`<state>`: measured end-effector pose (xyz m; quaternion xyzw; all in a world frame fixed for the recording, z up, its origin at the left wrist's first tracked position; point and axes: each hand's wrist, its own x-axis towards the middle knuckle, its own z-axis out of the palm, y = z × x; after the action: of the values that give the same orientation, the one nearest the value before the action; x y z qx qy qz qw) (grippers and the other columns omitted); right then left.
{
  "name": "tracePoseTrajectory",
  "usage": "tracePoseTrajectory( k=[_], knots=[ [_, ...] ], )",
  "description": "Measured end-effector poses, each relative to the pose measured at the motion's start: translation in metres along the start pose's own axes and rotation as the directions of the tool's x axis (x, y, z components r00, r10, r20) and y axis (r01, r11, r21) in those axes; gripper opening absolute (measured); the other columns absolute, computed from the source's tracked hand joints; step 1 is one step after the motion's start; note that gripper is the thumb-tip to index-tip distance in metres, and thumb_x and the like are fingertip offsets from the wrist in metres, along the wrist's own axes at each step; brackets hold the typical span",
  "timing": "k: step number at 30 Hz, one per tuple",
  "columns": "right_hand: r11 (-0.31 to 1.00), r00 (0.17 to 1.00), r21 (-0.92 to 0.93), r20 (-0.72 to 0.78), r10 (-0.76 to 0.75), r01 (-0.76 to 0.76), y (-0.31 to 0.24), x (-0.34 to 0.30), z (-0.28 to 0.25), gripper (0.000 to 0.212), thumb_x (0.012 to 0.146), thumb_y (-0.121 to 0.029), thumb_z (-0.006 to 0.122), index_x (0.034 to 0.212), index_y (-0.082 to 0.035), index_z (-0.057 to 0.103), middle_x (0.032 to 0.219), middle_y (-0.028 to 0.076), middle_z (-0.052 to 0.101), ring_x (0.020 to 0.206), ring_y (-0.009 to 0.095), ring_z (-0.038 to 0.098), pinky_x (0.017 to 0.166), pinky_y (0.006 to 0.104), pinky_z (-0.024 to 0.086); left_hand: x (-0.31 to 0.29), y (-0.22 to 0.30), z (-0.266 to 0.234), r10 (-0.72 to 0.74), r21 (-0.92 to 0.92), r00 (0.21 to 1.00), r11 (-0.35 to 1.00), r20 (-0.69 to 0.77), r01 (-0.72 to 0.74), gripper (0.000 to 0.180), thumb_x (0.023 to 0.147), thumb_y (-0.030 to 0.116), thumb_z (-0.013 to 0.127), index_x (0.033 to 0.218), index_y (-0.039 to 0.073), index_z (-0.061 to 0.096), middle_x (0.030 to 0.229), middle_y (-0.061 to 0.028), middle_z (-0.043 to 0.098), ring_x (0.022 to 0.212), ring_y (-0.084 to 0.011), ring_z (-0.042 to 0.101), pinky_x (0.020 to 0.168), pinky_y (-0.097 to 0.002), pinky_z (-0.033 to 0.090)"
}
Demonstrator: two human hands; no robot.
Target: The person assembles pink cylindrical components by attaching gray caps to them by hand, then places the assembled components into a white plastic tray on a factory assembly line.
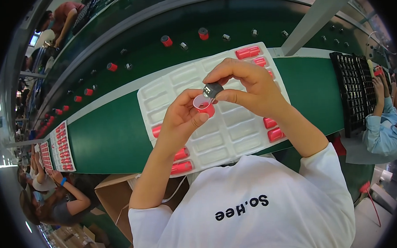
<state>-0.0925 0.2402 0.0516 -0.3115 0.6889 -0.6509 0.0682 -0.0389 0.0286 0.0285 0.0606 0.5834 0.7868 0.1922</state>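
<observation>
My left hand (180, 116) is closed around a small red cup (205, 109) with a pale, translucent rim, its open mouth facing up. Between the thumb and fingers of my right hand (252, 84) is a dark grey cylindrical part (213, 89) with a shiny metallic end. That end is tilted down at the cup's rim; whether the two touch, I cannot tell. Both hands are above a white moulded tray (209, 144) with rows of pockets. Red cylinders lie in some pockets along its right side (276, 134) and left side (181, 167).
Beyond the tray, a green belt (147, 59) carries red-and-black cylinders (166, 40) and small metallic parts (226, 37). A grey post (315, 17) rises behind the tray's right corner. Black gridded trays (350, 91) and a co-worker (382, 131) are at right; a cardboard box (115, 194) stands below left.
</observation>
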Motion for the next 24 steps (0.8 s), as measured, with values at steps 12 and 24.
tracePoseTrajectory(
  k=[12, 24],
  knots=[
    [1.000, 0.983, -0.018, -0.185, -0.004, 0.001, 0.001, -0.012, 0.004, 0.026, 0.081, -0.002, 0.070, 0.107, -0.002, 0.064, 0.103, 0.009, 0.062, 0.093, 0.016, 0.060, 0.084, 0.0275, 0.049, 0.012, 0.002, 0.014, 0.065, -0.464, 0.987, 0.877, -0.150, -0.128, 0.039, 0.094, 0.020, 0.060, 0.127, 0.008, 0.044, 0.115, -0.0079, 0.056, 0.110, -0.0158, 0.052, 0.101, -0.0312, 0.039],
    [0.999, 0.967, -0.005, -0.250, -0.052, 0.053, -0.001, -0.023, 0.018, 0.026, 0.080, -0.001, 0.071, 0.105, -0.002, 0.064, 0.104, 0.010, 0.064, 0.096, 0.018, 0.061, 0.083, 0.0282, 0.050, 0.011, 0.003, 0.016, 0.002, -0.541, 0.989, 0.837, -0.147, -0.082, 0.030, 0.097, 0.034, 0.053, 0.113, 0.009, 0.050, 0.100, -0.0042, 0.056, 0.095, -0.0122, 0.057, 0.084, -0.0231, 0.048]
  ],
)
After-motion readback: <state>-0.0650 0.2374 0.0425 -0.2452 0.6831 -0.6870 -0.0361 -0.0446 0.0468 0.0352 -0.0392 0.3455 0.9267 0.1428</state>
